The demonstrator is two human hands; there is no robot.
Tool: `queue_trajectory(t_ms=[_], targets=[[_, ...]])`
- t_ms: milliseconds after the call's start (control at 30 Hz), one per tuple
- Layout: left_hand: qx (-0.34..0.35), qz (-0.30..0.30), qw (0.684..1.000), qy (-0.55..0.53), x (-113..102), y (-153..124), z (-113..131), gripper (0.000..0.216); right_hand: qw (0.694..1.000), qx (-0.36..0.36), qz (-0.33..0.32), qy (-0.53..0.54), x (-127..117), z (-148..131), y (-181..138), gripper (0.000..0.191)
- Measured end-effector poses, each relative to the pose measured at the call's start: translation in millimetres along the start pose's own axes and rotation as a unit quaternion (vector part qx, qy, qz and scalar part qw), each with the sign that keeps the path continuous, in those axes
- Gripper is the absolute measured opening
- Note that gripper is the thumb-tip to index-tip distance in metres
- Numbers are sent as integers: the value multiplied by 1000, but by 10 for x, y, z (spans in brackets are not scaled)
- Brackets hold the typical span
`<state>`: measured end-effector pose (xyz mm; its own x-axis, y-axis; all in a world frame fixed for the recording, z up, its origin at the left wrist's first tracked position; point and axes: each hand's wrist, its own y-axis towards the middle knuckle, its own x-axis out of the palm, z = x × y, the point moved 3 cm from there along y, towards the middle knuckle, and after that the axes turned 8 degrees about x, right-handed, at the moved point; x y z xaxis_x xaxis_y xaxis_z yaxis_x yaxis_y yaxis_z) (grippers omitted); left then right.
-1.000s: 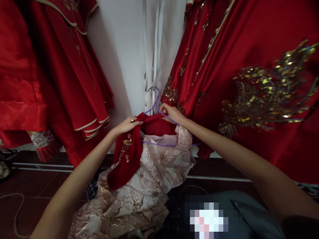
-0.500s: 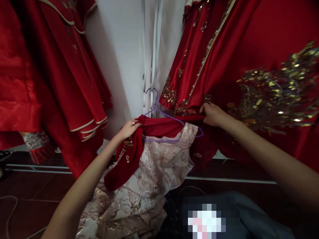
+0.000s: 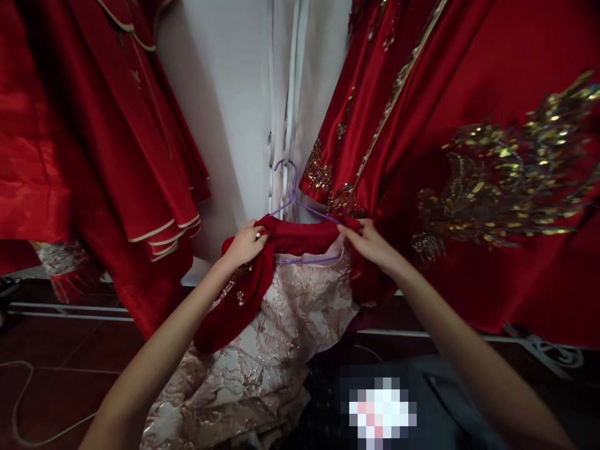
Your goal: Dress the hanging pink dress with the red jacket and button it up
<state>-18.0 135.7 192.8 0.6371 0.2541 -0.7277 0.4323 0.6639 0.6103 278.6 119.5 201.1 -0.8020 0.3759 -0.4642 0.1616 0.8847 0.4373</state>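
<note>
A pale pink brocade dress (image 3: 307, 294) with a raised floral pattern hangs on a purple wire hanger (image 3: 294, 194). Over its shoulders lies a red shawl (image 3: 239, 319), trimmed with small beaded tassels on its left side. My left hand (image 3: 248, 242) pinches the shawl's edge at the hanger's left shoulder. At the right shoulder, the fingers of my right hand (image 3: 370, 242) close on the shawl's other side, covering the dress strap there. The hanger's hook hangs at a white vertical strip (image 3: 290, 81). The dress's lower part bunches toward the bottom of the view.
Red garments (image 3: 135, 144) with cream piping hang at the left. A red gown (image 3: 370, 125) with gold beading and sequin embroidery (image 3: 525, 162) hangs close on the right. Low metal rails (image 3: 70, 310) run near the dark floor, where a pale cable (image 3: 23, 406) lies.
My right hand has moved left, bringing the stretched right side of the shawl onto the hanger's right shoulder, over the dress strap. My left hand stays at the left shoulder.
</note>
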Motion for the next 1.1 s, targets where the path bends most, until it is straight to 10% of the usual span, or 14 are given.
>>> queue_trajectory(t_ms=[233, 633, 1100], targets=[[-13, 20, 996, 85, -74, -40, -25, 18, 997, -46, -56, 9, 1063, -577, -899, 20], [-103, 215, 970, 55, -258, -586, 95, 16, 993, -22, -76, 90, 320, -8, -704, 20], [-67, 116, 979, -152, 573, -483, 616, 24, 957, 36, -146, 249, 1147, -258, -661, 7]])
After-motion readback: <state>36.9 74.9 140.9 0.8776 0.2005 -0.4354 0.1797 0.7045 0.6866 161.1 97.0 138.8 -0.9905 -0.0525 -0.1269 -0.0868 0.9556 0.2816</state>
